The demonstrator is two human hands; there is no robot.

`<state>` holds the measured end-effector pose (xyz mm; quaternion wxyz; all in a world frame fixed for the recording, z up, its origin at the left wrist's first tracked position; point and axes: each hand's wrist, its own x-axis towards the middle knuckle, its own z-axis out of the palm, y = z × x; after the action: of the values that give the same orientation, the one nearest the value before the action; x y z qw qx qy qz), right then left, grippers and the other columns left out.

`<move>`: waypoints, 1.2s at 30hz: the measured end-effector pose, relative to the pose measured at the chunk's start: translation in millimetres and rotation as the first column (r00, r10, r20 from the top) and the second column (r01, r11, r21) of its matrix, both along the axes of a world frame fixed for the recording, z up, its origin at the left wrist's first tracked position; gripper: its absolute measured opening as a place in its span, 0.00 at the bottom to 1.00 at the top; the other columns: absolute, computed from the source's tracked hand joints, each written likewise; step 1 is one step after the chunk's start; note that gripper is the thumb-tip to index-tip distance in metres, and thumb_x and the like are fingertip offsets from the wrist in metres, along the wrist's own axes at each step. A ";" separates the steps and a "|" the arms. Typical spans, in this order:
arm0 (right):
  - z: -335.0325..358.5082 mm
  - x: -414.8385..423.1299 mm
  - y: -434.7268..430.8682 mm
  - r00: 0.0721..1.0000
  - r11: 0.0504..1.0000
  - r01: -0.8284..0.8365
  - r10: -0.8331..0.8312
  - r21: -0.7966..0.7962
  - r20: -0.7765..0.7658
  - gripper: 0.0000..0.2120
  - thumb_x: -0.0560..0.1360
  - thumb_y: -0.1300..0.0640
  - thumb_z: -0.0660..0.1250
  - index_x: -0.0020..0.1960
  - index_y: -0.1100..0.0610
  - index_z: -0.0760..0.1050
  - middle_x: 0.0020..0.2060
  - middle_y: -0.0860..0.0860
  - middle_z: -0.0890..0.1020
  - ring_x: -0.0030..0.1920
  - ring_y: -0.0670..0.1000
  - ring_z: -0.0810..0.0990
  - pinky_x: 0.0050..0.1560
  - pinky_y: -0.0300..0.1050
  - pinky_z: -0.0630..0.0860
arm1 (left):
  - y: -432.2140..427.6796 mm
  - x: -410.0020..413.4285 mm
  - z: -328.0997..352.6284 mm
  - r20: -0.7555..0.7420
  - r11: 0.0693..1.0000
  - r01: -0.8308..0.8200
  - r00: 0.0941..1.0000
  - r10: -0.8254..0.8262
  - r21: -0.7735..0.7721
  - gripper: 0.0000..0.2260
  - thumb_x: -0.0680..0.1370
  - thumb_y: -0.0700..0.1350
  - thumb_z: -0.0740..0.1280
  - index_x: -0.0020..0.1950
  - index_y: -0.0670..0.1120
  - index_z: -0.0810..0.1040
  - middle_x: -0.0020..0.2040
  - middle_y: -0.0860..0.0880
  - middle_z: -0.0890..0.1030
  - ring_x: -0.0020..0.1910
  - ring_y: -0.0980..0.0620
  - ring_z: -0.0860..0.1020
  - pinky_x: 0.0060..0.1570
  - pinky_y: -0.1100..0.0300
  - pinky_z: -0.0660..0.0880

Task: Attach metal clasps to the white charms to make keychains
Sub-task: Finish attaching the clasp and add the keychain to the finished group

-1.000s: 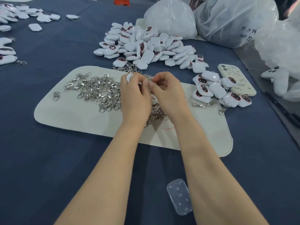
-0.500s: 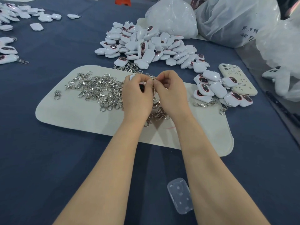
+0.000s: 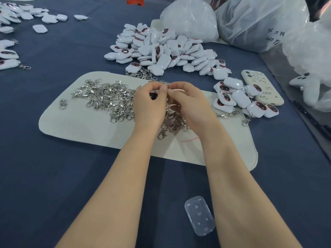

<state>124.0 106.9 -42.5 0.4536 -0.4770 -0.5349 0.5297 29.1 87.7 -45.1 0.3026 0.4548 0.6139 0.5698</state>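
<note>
A white charm (image 3: 144, 85) is gripped in the curled fingers of the left hand (image 3: 148, 102), most of it hidden behind the knuckles, while the thin ring of a clasp (image 3: 167, 84) is pinched between the fingertips of the right hand (image 3: 188, 102). The hands are brought together fingertip to fingertip above the middle of the bench (image 3: 53, 176), apparently so that the ring can be worked through the charm's loop; the join itself is covered and cannot be made out. Everything needed is laid within easy reach. A heap of loose clasps (image 3: 107, 99) is spread on a cream mat (image 3: 80, 126), seemingly to stop the small metal parts from scattering over the blue cloth, and a heap of bare charms (image 3: 161, 52) is piled just beyond the mat, toward the far edge of the bench. Finished keychains (image 3: 238, 99) are gathered at the mat's right end, kept apart from the unworked stock and touching a phone (image 3: 261, 86). More charms (image 3: 9, 54) are seen along the left edge. Plastic bags (image 3: 250, 24) are stacked at the far right corner, and a clear plastic case (image 3: 199, 215) is left by the near edge between the forearms. Judging by the size of the two heaps, much of the task is left to do.
</note>
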 end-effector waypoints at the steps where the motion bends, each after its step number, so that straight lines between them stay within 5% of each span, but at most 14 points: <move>1: 1.0 2.0 0.1 1.000 1.000 -0.009 0.009 -0.020 -0.017 0.05 0.77 0.63 0.64 0.53 0.60 0.75 0.42 0.54 0.79 0.42 0.51 0.76 0.47 0.47 0.74 | 0.0 -0.1 0.0 0.008 1.000 0.001 1.000 -0.001 0.000 0.03 0.78 0.44 0.65 0.45 0.50 0.77 0.50 0.44 0.80 0.50 0.48 0.78 0.56 0.51 0.75; 5: 6.4 5.0 1.0 0.969 0.990 0.019 -0.053 -0.139 -0.243 0.06 0.78 0.67 0.60 0.47 0.59 0.74 0.35 0.52 0.76 0.36 0.49 0.76 0.39 0.40 0.75 | 1.8 1.6 -2.1 -0.026 1.000 0.020 0.999 -0.020 -0.009 0.03 0.79 0.45 0.64 0.46 0.50 0.77 0.51 0.44 0.80 0.44 0.53 0.76 0.51 0.58 0.73; 11: -0.7 -1.1 5.0 0.924 0.947 0.270 -0.306 0.177 0.229 0.05 0.78 0.60 0.61 0.48 0.56 0.75 0.42 0.49 0.80 0.47 0.49 0.79 0.52 0.44 0.76 | 2.7 3.2 -3.1 -0.090 0.999 0.047 0.995 -0.047 -0.008 0.06 0.80 0.43 0.61 0.46 0.46 0.77 0.42 0.48 0.78 0.52 0.42 0.76 0.61 0.45 0.70; 14: 1.5 0.7 2.7 0.932 0.932 0.208 -0.282 0.298 0.230 0.05 0.77 0.60 0.63 0.48 0.52 0.77 0.41 0.42 0.80 0.44 0.43 0.78 0.50 0.36 0.73 | 4.0 2.3 -6.3 -0.164 0.999 0.040 0.986 -0.039 0.004 0.06 0.80 0.44 0.61 0.46 0.46 0.76 0.49 0.45 0.77 0.45 0.53 0.76 0.55 0.58 0.70; 17: 3.3 -0.7 0.2 0.957 0.952 0.080 -0.157 0.297 0.242 0.07 0.76 0.65 0.64 0.48 0.55 0.78 0.42 0.46 0.82 0.45 0.46 0.80 0.53 0.42 0.77 | 1.7 4.8 -7.8 -0.226 1.000 0.016 0.974 -0.009 0.027 0.06 0.81 0.44 0.60 0.50 0.45 0.76 0.52 0.48 0.70 0.37 0.64 0.69 0.42 0.69 0.61; 22: 5.5 -2.0 0.7 0.959 0.961 0.080 -0.146 0.266 0.242 0.07 0.75 0.67 0.64 0.47 0.58 0.77 0.40 0.51 0.81 0.45 0.51 0.80 0.55 0.52 0.78 | 1.7 4.8 -10.7 -0.256 0.998 -0.009 0.966 0.026 0.067 0.06 0.80 0.43 0.61 0.50 0.42 0.76 0.51 0.49 0.68 0.35 0.64 0.69 0.40 0.70 0.61; 28: 1.6 -4.7 2.2 0.955 0.953 0.148 -0.207 0.265 0.212 0.06 0.74 0.65 0.66 0.44 0.56 0.73 0.40 0.54 0.80 0.43 0.53 0.79 0.52 0.53 0.78 | 2.0 5.5 -9.3 -0.221 0.997 -0.023 0.975 0.038 0.067 0.04 0.80 0.43 0.61 0.48 0.46 0.74 0.51 0.49 0.70 0.35 0.66 0.70 0.39 0.80 0.63; 36: 1.2 -5.6 3.2 0.946 0.945 0.178 -0.242 0.276 0.217 0.07 0.74 0.65 0.66 0.43 0.55 0.73 0.40 0.54 0.81 0.45 0.56 0.81 0.53 0.55 0.77 | 0.9 5.4 -7.8 -0.203 0.996 0.019 0.979 0.000 0.091 0.03 0.79 0.39 0.63 0.49 0.45 0.76 0.54 0.49 0.71 0.37 0.64 0.73 0.40 0.80 0.66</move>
<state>118.5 110.1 -41.4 0.4944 -0.5324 -0.5961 0.3417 34.5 88.6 -52.9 0.2199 0.5267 0.6125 0.5469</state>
